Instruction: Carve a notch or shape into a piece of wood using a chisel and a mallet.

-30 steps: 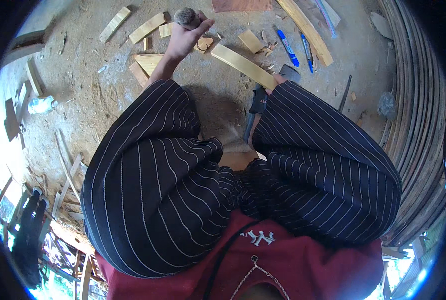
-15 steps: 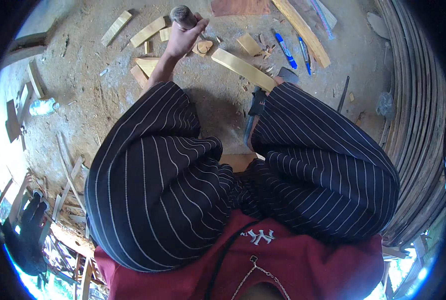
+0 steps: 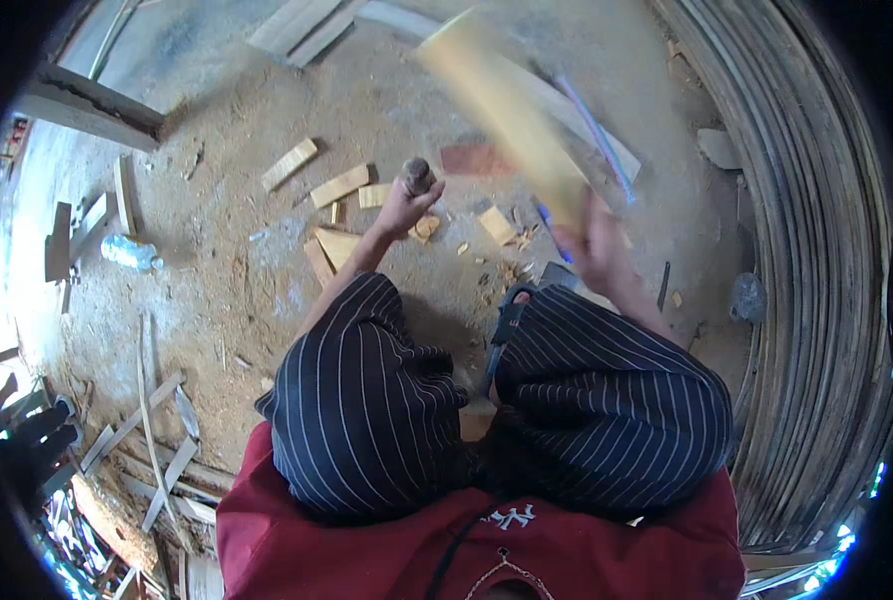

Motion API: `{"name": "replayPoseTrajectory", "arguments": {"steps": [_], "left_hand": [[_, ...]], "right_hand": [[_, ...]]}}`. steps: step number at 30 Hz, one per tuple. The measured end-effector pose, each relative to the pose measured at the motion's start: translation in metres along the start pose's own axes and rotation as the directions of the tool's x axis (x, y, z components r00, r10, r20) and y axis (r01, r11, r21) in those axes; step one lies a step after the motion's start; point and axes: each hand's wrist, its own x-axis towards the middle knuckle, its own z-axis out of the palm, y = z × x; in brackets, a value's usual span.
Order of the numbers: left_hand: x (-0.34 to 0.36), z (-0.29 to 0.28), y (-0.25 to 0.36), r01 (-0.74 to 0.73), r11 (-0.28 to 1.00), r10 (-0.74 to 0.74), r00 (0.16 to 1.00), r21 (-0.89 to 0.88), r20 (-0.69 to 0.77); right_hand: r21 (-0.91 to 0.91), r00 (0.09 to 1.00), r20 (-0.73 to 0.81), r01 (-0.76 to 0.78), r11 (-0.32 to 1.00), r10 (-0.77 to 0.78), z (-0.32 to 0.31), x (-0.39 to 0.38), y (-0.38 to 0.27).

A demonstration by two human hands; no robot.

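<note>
My left hand point(image 3: 407, 210) is closed round an upright tool with a round brown knob-like end point(image 3: 418, 174). Its lower part is hidden, so I cannot tell its kind. On the other side, my right hand point(image 3: 598, 248), smeared by motion, grips the near end of a pale wooden strip point(image 3: 501, 115), which slants up and away to the left above the floor. A blue marker point(image 3: 550, 228) lies on the floor just left of that hand. Below the left hand is a small wood piece with a rounded outline point(image 3: 425, 229), near a short block point(image 3: 496, 226).
Several short wood offcuts point(image 3: 341, 186) lie left of my left hand. Beyond are a reddish board point(image 3: 476, 160) and a long grey board point(image 3: 576, 120). Stacked long strips point(image 3: 816, 250) line the right side. A plastic bottle point(image 3: 132, 253) and scrap wood point(image 3: 171, 470) are at left.
My right hand has come up from behind my right knee, swinging the wooden strip up and away. The left hand keeps its hold on the tool. The view has tilted farther forward.
</note>
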Motion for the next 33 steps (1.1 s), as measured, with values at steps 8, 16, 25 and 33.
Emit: {"name": "replayPoseTrajectory", "arguments": {"steps": [8,16,25,33], "left_hand": [[0.002,-0.002,-0.009,0.098,0.995,-0.099,0.992,0.013,0.073],[0.004,-0.003,-0.003,0.057,0.998,-0.057,0.998,-0.015,0.011],[-0.001,-0.011,-0.015,0.029,1.0,-0.029,1.0,-0.006,0.007],[-0.005,-0.02,-0.036,0.098,0.995,-0.099,0.994,0.038,0.047]], "right_hand": [[0.337,0.95,-0.007,-0.293,0.895,0.313,-0.041,0.039,-0.072],[-0.107,0.895,0.284,-0.325,0.939,0.343,-0.02,0.041,-0.063],[0.082,0.97,0.075,-0.238,0.968,0.232,-0.01,0.031,-0.062],[-0.095,0.943,0.26,-0.188,0.978,0.206,0.011,0.027,-0.062]]}}
